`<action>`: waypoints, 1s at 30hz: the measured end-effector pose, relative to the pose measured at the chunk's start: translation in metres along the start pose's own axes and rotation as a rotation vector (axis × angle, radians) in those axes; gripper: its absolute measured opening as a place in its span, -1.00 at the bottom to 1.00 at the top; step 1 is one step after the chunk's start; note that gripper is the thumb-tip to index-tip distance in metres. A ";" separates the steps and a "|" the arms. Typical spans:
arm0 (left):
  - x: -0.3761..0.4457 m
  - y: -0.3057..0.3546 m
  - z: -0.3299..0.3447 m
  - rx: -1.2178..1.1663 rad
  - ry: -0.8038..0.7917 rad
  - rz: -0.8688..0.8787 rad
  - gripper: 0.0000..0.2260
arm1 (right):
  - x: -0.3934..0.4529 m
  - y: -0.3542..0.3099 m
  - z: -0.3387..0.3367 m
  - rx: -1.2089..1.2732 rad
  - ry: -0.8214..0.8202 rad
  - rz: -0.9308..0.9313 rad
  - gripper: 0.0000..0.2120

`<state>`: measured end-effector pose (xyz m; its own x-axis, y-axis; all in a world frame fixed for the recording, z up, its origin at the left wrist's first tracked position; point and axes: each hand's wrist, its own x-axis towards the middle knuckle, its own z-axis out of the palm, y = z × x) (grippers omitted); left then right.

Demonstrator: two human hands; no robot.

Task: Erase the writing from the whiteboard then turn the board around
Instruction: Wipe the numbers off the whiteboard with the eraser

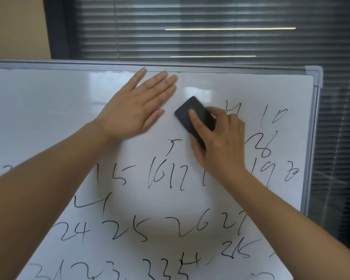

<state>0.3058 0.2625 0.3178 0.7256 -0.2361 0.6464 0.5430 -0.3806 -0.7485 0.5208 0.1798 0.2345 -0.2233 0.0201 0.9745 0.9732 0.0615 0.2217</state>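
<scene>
Whiteboard (49,118): left hand (133,106) flat; right hand (220,138) grips eraser (192,116).

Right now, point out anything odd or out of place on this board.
Nothing stands out. The right hand grips the black rectangular eraser on the white whiteboard; the left hand presses flat. Handwritten numbers remain below.

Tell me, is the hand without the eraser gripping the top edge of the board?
No, the left hand lies flat with straight fingers on the whiteboard face below its top edge, while the right hand holds the black eraser.
</scene>
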 end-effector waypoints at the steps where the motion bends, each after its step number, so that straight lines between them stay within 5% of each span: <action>1: 0.000 0.000 0.000 -0.002 0.000 0.001 -0.56 | 0.002 0.005 -0.001 -0.014 0.004 0.054 -0.60; 5: 0.000 0.000 0.001 -0.006 -0.002 -0.002 -0.56 | 0.005 0.009 -0.003 -0.042 0.016 0.199 -0.57; 14: -0.001 0.000 0.001 -0.025 0.005 -0.008 -0.57 | -0.040 0.011 -0.002 -0.024 -0.045 -0.153 -0.61; 22: -0.002 -0.001 0.002 -0.023 0.013 -0.005 -0.57 | -0.025 0.032 -0.008 -0.015 0.008 0.069 -0.61; 30: 0.017 0.010 0.000 -0.031 0.055 0.051 -0.60 | -0.047 0.016 -0.007 0.037 -0.029 -0.126 -0.56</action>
<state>0.3239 0.2548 0.3212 0.7269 -0.3047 0.6154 0.4919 -0.3943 -0.7763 0.5477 0.1734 0.1922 -0.3454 0.0387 0.9377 0.9348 0.1020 0.3401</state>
